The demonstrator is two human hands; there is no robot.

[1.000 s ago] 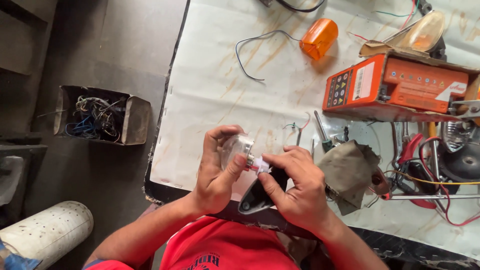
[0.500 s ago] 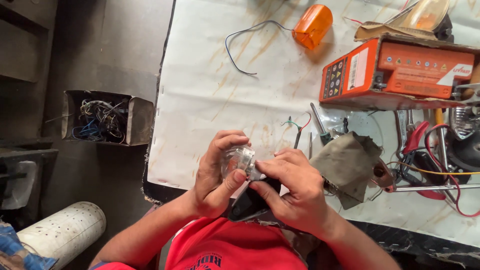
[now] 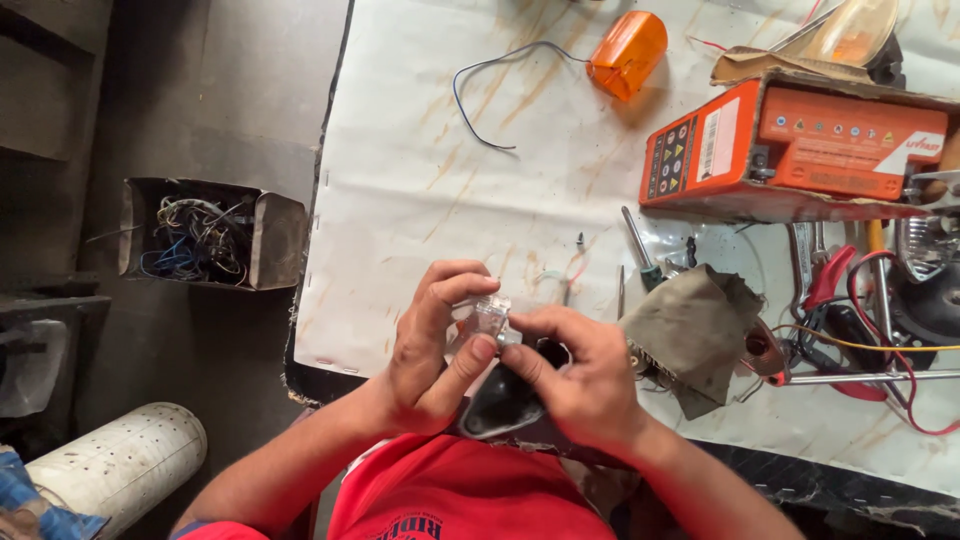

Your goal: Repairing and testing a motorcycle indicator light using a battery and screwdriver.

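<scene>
Your left hand (image 3: 432, 352) and right hand (image 3: 578, 372) are together at the near edge of the counter (image 3: 420, 180), both closed on a small clear plastic lamp part (image 3: 487, 318) held between them just above your lap. Your left fingers wrap over its top and your left thumb presses up from below; your right thumb and forefinger pinch its right end. Directly beneath your hands sits a black housing (image 3: 503, 403), touching your right palm; whether the clear part is seated in it cannot be told. The counter is covered with a white, rust-streaked sheet. Just right of your right hand lies a crumpled olive cloth (image 3: 690, 335), touching or nearly touching your knuckles. Behind it stand a screwdriver (image 3: 638, 247) and thin probes. Further right is a tangle of red and yellow wires (image 3: 880, 340) with red-handled pliers (image 3: 825, 282). At the far right rests an orange battery box (image 3: 800, 150), and well apart, at the far edge, an orange indicator lens (image 3: 627, 54) with a trailing blue-and-white lead (image 3: 480, 90). On the floor to your left sits an open cardboard box of scrap wire (image 3: 200, 235), and nearer you a white perforated cylinder (image 3: 115, 465).
</scene>
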